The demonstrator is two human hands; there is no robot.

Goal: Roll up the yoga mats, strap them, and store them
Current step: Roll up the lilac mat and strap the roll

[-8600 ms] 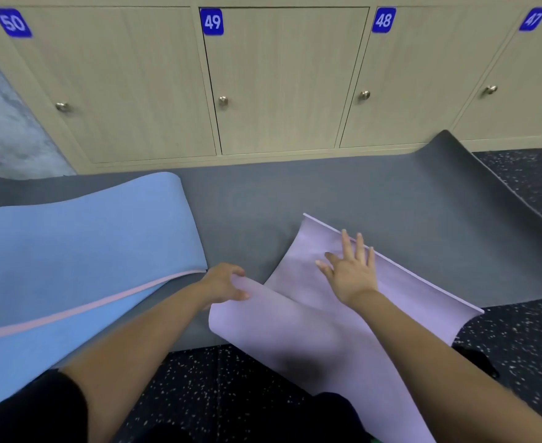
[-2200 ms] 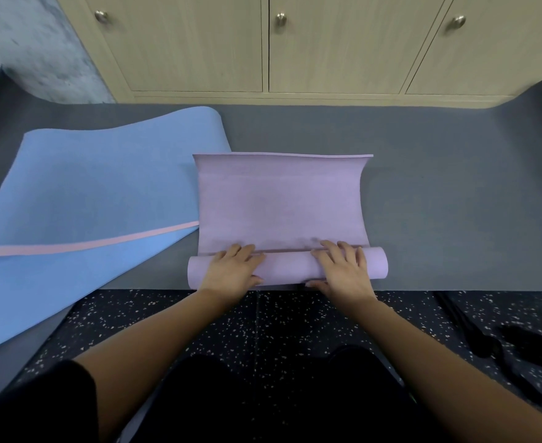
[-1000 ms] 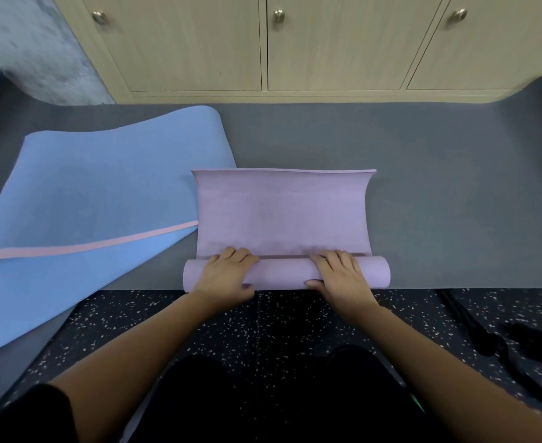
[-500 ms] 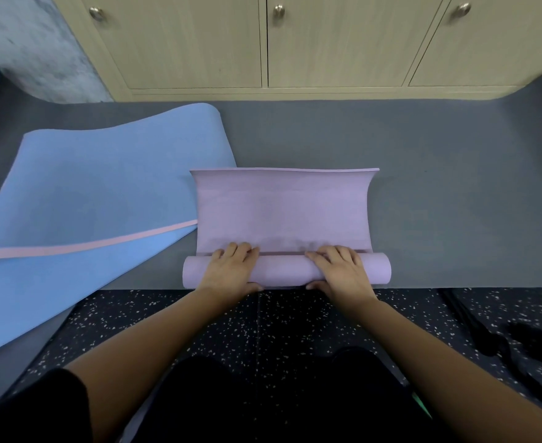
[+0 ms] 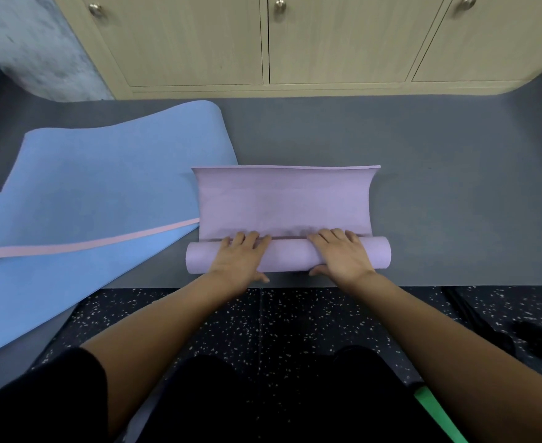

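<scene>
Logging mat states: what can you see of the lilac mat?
The lilac mat is thin, matte, foam-like, partly rolled: a roll at its near end, the rest flat ahead with far corners curling up. It lies on the grey mat, its left edge overlapping the blue mat. The left hand and right hand grip the roll, fingers over its top, thumbs on its near side.

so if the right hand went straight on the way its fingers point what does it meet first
The right hand, fingers pointing away from the person, would probably first meet the flat unrolled part of the purple mat.
</scene>
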